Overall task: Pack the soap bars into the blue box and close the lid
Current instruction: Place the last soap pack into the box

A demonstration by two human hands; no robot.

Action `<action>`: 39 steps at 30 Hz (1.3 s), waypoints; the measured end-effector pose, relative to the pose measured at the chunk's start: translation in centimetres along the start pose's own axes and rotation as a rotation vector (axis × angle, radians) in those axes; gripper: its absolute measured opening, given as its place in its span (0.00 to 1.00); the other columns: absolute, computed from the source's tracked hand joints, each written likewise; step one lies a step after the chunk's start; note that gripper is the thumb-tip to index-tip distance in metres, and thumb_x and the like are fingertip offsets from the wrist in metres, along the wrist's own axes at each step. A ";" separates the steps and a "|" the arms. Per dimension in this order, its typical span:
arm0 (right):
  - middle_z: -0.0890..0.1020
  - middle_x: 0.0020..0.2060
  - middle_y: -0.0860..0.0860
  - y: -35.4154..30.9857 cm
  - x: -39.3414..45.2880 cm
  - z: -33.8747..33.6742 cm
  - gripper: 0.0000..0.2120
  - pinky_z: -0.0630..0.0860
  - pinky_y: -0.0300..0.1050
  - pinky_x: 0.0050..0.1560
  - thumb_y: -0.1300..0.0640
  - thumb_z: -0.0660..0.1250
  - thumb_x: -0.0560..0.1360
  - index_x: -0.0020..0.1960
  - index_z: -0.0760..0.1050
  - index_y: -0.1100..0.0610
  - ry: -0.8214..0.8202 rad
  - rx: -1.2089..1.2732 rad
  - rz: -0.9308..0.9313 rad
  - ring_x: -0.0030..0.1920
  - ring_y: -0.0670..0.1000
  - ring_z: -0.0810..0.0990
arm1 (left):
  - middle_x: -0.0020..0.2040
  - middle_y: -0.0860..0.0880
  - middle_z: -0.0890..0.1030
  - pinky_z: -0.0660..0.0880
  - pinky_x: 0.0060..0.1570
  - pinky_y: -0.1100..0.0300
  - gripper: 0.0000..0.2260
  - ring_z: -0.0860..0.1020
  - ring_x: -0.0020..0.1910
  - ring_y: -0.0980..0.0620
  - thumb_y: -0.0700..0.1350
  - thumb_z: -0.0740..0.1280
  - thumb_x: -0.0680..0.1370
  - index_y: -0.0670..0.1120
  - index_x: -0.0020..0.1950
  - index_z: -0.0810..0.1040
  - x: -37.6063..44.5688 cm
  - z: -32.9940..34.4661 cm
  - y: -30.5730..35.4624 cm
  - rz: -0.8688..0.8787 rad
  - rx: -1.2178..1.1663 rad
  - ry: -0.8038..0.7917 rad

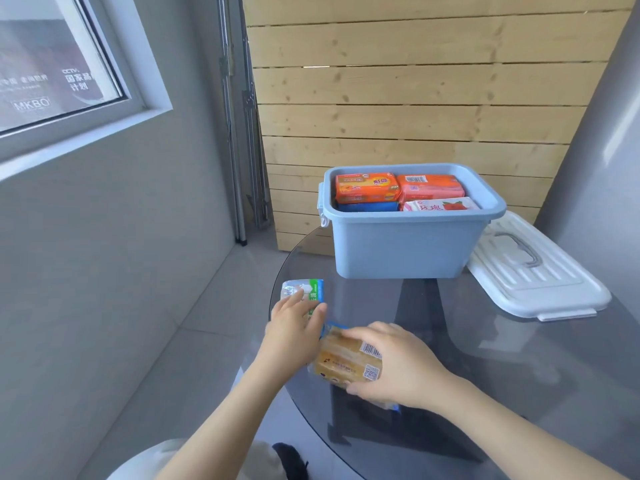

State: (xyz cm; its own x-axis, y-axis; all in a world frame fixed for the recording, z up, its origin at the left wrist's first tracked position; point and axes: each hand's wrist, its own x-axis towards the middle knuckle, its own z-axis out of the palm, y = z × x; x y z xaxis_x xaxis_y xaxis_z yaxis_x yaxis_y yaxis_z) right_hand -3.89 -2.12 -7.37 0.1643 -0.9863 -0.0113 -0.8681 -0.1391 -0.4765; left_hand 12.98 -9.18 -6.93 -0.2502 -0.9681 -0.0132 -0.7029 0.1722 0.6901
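Observation:
The blue box [405, 247] stands open at the far side of the round glass table, with several wrapped soap bars [367, 188] inside, orange, pink and blue. Its white lid [533, 271] lies flat to the right of it, handle up. Near the table's left edge lies a white, green and blue soap pack [304, 289]; my left hand [294, 327] rests on its near end, fingers closing over it. Just right of that, my right hand [394, 365] grips a yellow-brown soap bar [346, 362] in clear wrap from above.
The glass table [519, 393] is round, and its left edge runs close to both hands. A wooden slat wall stands behind the box. A grey wall with a window is at the left, and tiled floor lies below.

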 end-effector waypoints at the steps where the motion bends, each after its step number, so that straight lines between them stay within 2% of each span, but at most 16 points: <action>1: 0.75 0.53 0.40 0.1 0.0 -0.1 0.36 0.69 0.39 0.54 0.36 0.69 0.61 0.67 0.64 0.37 0.021 0.012 0.011 0.56 0.45 0.71 | 0.54 0.47 0.79 0.67 0.62 0.50 0.17 0.67 0.68 0.46 0.48 0.56 0.81 0.42 0.39 0.76 0.0 -0.1 0.2 0.006 -0.035 0.012; 2: 0.75 0.53 0.40 0.4 0.0 -0.2 0.34 0.70 0.39 0.55 0.38 0.69 0.62 0.67 0.65 0.37 0.037 0.032 0.028 0.57 0.45 0.71 | 0.41 0.50 0.76 0.69 0.54 0.51 0.19 0.71 0.58 0.45 0.48 0.56 0.81 0.43 0.32 0.70 0.0 -0.2 0.6 0.013 -0.067 0.022; 3: 0.76 0.53 0.40 0.8 -0.1 -0.5 0.33 0.71 0.39 0.56 0.40 0.69 0.62 0.66 0.66 0.37 0.053 0.052 0.051 0.57 0.44 0.71 | 0.35 0.51 0.70 0.69 0.46 0.52 0.20 0.71 0.48 0.46 0.47 0.56 0.81 0.43 0.29 0.64 -0.1 -0.3 0.9 0.022 -0.098 0.025; 4: 0.76 0.52 0.40 1.3 -0.3 -0.9 0.32 0.71 0.39 0.56 0.41 0.70 0.62 0.66 0.67 0.36 0.070 0.072 0.076 0.57 0.44 0.71 | 0.33 0.50 0.68 0.68 0.42 0.54 0.21 0.69 0.42 0.47 0.47 0.55 0.81 0.41 0.30 0.64 -0.1 -0.2 1.2 0.032 -0.131 0.022; 6: 0.76 0.51 0.41 2.5 -0.7 -1.9 0.32 0.71 0.39 0.55 0.42 0.71 0.61 0.64 0.69 0.36 0.108 0.114 0.130 0.57 0.44 0.72 | 0.36 0.45 0.71 0.65 0.37 0.60 0.20 0.69 0.38 0.51 0.49 0.55 0.81 0.35 0.37 0.70 -0.1 0.1 1.5 0.033 -0.186 -0.006; 8: 0.76 0.49 0.42 3.5 -1.0 -3.1 0.32 0.71 0.39 0.52 0.43 0.74 0.61 0.63 0.70 0.37 0.156 0.130 0.174 0.55 0.45 0.73 | 0.39 0.47 0.76 0.65 0.35 0.67 0.19 0.72 0.38 0.54 0.53 0.55 0.80 0.39 0.44 0.76 -0.2 0.5 1.9 0.021 -0.223 -0.060; 11: 0.75 0.48 0.43 4.3 -0.9 -4.7 0.32 0.69 0.40 0.49 0.46 0.75 0.61 0.64 0.71 0.40 0.241 0.099 0.214 0.54 0.47 0.74 | 0.45 0.54 0.81 0.66 0.38 0.76 0.16 0.76 0.46 0.58 0.55 0.55 0.80 0.50 0.49 0.79 -0.3 1.4 2.7 0.022 -0.259 -0.108; 16: 0.75 0.49 0.42 3.9 0.0 -6.1 0.33 0.72 0.40 0.50 0.47 0.75 0.61 0.65 0.71 0.42 0.271 0.123 0.184 0.53 0.45 0.73 | 0.46 0.56 0.80 0.67 0.38 0.76 0.15 0.76 0.48 0.55 0.53 0.55 0.80 0.51 0.54 0.79 0.6 1.1 3.6 0.028 -0.290 -0.017; 18: 0.75 0.50 0.42 3.2 0.8 -6.1 0.33 0.71 0.40 0.50 0.46 0.75 0.62 0.66 0.70 0.41 0.255 0.119 0.153 0.54 0.45 0.72 | 0.50 0.55 0.81 0.68 0.43 0.70 0.15 0.76 0.52 0.54 0.53 0.55 0.80 0.51 0.57 0.79 1.2 0.4 3.6 0.014 -0.302 0.037; 20: 0.76 0.52 0.42 2.4 2.0 -5.8 0.33 0.71 0.40 0.52 0.46 0.75 0.62 0.66 0.70 0.41 0.239 0.129 0.126 0.55 0.45 0.71 | 0.51 0.54 0.81 0.71 0.53 0.59 0.15 0.76 0.56 0.52 0.54 0.56 0.80 0.51 0.58 0.79 1.8 -0.2 3.3 0.014 -0.294 0.081; 23: 0.77 0.54 0.42 1.0 4.2 -5.1 0.33 0.69 0.39 0.52 0.46 0.74 0.63 0.66 0.69 0.40 0.209 0.161 0.087 0.56 0.45 0.70 | 0.55 0.49 0.81 0.66 0.65 0.44 0.15 0.75 0.60 0.47 0.54 0.54 0.80 0.51 0.55 0.78 2.8 -0.8 2.6 0.000 -0.226 0.078; 25: 0.77 0.54 0.43 0.0 5.6 -4.5 0.32 0.69 0.40 0.53 0.46 0.74 0.63 0.66 0.69 0.41 0.194 0.183 0.072 0.57 0.46 0.70 | 0.55 0.52 0.81 0.68 0.64 0.47 0.17 0.76 0.59 0.49 0.55 0.54 0.79 0.51 0.58 0.78 3.5 -0.9 2.0 -0.053 -0.245 0.046; 28: 0.78 0.55 0.45 -1.2 7.1 -3.7 0.32 0.71 0.42 0.55 0.44 0.73 0.64 0.66 0.70 0.43 0.169 0.164 0.062 0.57 0.48 0.71 | 0.53 0.52 0.82 0.71 0.52 0.57 0.17 0.78 0.54 0.51 0.55 0.55 0.79 0.49 0.60 0.77 4.3 -0.8 1.0 -0.127 -0.306 0.008; 33: 0.71 0.68 0.46 -0.6 7.0 -3.4 0.32 0.63 0.46 0.65 0.44 0.71 0.68 0.69 0.67 0.48 0.172 0.222 0.134 0.67 0.50 0.64 | 0.39 0.53 0.79 0.69 0.37 0.59 0.13 0.77 0.42 0.51 0.52 0.59 0.78 0.46 0.47 0.78 5.0 -0.6 0.2 -0.164 -0.324 -0.004; 36: 0.70 0.69 0.48 0.3 5.9 -3.4 0.29 0.68 0.49 0.64 0.44 0.65 0.73 0.71 0.63 0.49 0.204 0.293 0.364 0.68 0.51 0.68 | 0.39 0.48 0.82 0.71 0.40 0.58 0.14 0.77 0.40 0.49 0.52 0.60 0.77 0.44 0.43 0.80 5.2 -0.8 0.2 -0.188 -0.368 -0.025; 39: 0.79 0.57 0.45 0.9 4.9 -3.4 0.20 0.77 0.48 0.56 0.45 0.62 0.75 0.65 0.68 0.49 0.097 0.517 0.495 0.56 0.48 0.79 | 0.44 0.44 0.86 0.75 0.47 0.56 0.14 0.80 0.42 0.49 0.52 0.62 0.76 0.47 0.42 0.84 5.2 -1.2 0.4 -0.211 -0.417 -0.058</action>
State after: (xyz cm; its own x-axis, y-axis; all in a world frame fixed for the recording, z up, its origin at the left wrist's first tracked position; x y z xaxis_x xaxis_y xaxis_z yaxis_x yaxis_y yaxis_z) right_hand -5.44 -7.40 -4.81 -0.2543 -0.9295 -0.2673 -0.4933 0.3624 -0.7908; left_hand 12.20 -14.34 -5.90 -0.1757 -0.9603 -0.2168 -0.4181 -0.1266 0.8995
